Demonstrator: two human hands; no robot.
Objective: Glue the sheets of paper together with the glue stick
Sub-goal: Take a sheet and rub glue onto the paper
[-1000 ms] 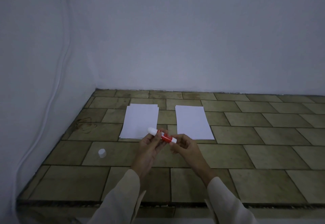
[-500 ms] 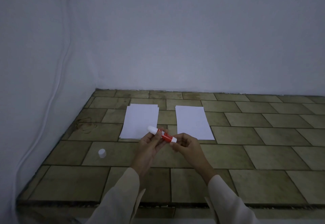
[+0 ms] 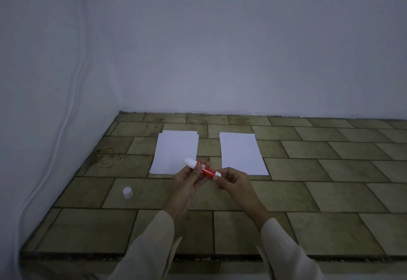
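Observation:
A red glue stick (image 3: 203,168) with its white tip bared hangs above the tiled surface, tip pointing up and left. My left hand (image 3: 187,180) grips its red barrel. My right hand (image 3: 233,180) pinches the white base end with the fingertips. Its white cap (image 3: 127,192) stands alone on a tile to the left. Two white paper lots lie flat beyond my hands: a slightly fanned stack of sheets (image 3: 176,151) on the left and a sheet (image 3: 241,152) on the right, a tile-wide gap between them.
The brown tiled surface (image 3: 330,191) meets white walls at the back and left. A white cable (image 3: 72,94) runs down the left wall from a socket at the top. The surface's front edge is a dark lip just above my sleeves.
Almost nothing differs: both hands keep hold of the glue stick in the same place, and the view has drifted only slightly.

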